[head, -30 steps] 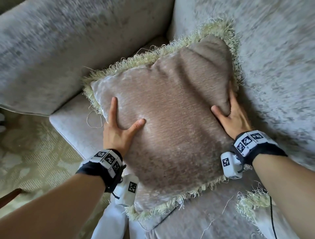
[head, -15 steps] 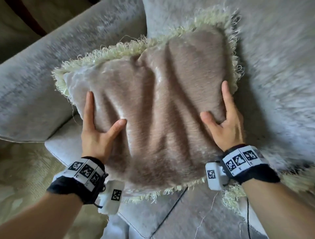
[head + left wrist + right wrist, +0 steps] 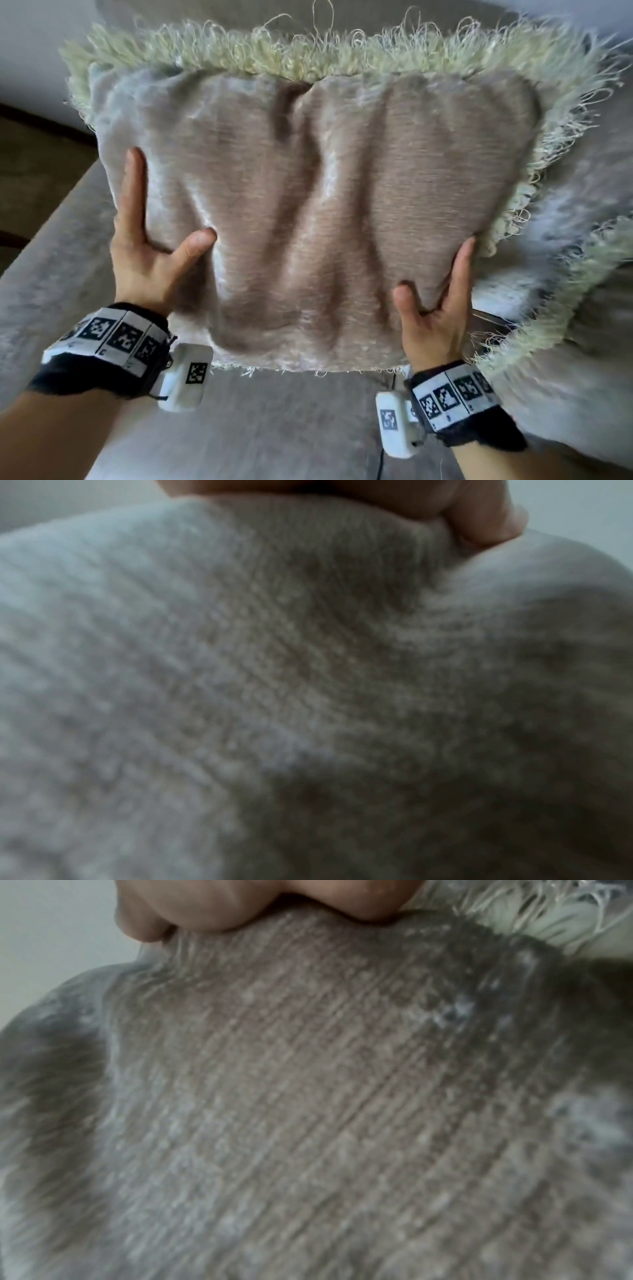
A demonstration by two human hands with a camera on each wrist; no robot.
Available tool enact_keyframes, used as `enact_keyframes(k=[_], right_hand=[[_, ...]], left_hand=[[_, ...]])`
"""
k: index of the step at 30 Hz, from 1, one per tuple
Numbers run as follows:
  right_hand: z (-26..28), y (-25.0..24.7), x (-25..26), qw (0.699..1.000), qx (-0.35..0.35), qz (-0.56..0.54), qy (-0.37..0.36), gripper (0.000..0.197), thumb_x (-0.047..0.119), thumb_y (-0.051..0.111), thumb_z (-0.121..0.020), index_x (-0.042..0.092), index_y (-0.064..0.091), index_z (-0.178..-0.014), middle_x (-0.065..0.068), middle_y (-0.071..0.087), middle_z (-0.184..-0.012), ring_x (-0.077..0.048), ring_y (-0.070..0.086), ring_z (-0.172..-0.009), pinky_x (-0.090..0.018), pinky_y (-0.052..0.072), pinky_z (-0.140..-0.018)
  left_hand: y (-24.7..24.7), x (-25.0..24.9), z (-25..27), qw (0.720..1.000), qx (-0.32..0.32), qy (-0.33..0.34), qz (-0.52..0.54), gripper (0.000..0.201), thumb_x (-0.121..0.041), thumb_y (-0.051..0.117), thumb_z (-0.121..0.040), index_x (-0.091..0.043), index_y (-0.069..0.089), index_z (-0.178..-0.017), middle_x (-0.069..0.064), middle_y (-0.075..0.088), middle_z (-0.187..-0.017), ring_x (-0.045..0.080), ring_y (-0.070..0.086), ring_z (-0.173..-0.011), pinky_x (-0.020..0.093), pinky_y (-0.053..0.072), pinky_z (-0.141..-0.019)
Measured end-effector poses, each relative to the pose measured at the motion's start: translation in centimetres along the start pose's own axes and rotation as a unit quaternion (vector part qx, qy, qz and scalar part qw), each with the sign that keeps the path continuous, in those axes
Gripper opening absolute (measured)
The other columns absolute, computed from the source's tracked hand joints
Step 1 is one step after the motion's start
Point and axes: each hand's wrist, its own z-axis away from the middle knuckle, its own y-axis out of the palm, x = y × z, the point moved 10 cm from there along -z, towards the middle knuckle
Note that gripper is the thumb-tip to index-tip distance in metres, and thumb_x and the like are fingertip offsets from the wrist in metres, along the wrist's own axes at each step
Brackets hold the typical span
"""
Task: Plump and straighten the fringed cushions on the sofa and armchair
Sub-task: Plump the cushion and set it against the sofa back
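The left hand and right hand each clamp a side of one fringed cushion, thumbs pressed into its front, fingers wrapped behind. The hands are well apart. The taupe cushion, creased down its middle and edged in pale green fringe, is held up above the grey sofa seat.

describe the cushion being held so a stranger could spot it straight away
Over the grey sofa seat, both hands grip one square cushion by its sides: left hand, right hand. It has a creased taupe velvety face and a shaggy pale-green fringe, and it is raised, unlike the second fringed cushion lying at right.
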Motion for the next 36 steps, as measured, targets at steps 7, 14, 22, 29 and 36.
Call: enact_keyframes(k=[7,14,22,29,36], right_hand=[[1.5,2.0,-3.4,0.997,-0.077,-0.008,-0.008,0.079,0.058,0.062,-0.090,0.050,0.017,-0.154,-0.007,0.016,-0.165,-0.031,0.018,-0.153,-0.060,0.024,-0.119],[3.5,3.3,-5.5,0.990,-0.135,0.037,0.017,0.080,0.055,0.057,-0.095,0.021,0.017,-0.155,0.004,0.012,-0.161,-0.028,0.013,-0.155,-0.042,0.018,-0.124],[6.1,4.6,-7.6,0.986,-0.140,0.046,0.074,0.081,0.055,0.054,-0.095,0.018,0.013,-0.154,0.011,0.011,-0.161,-0.008,0.013,-0.153,-0.034,0.021,-0.123],[6.5,3.5,-6.5,0.982,-0.138,0.082,0.097,0.076,0.044,0.058,-0.092,0.021,0.023,-0.155,0.015,0.030,-0.147,0.011,0.031,-0.137,-0.011,0.030,-0.109],[4.0,3.8,5.4,0.966,-0.151,0.190,-0.089,0.027,0.024,0.067,-0.095,-0.001,0.072,-0.102,-0.020,0.061,-0.103,-0.039,0.062,-0.096,-0.057,0.050,-0.081]], left_hand=[[4.6,5.8,-2.9,0.993,0.084,0.058,0.063,0.097,-0.052,0.076,-0.081,-0.033,0.022,-0.159,0.015,0.023,-0.168,0.038,0.022,-0.155,0.062,0.019,-0.124],[6.7,7.9,-2.6,0.980,0.145,0.105,0.085,0.107,-0.043,0.072,-0.088,0.009,0.010,-0.157,0.028,0.017,-0.166,0.043,0.019,-0.155,0.063,0.018,-0.124],[7.7,10.2,-2.7,0.980,0.171,0.075,0.071,0.110,-0.054,0.070,-0.086,0.006,0.013,-0.158,0.023,0.019,-0.167,0.035,0.020,-0.156,0.055,0.018,-0.126],[5.8,10.4,-2.2,0.990,0.135,0.025,-0.012,0.100,-0.041,0.077,-0.083,-0.016,0.020,-0.161,0.009,0.033,-0.145,-0.006,0.034,-0.139,0.023,0.031,-0.118],[-1.1,6.0,-3.3,0.985,0.098,-0.057,-0.132,0.044,-0.041,0.069,-0.088,-0.019,0.069,-0.126,-0.005,0.061,-0.118,0.014,0.061,-0.112,0.024,0.046,-0.105]])
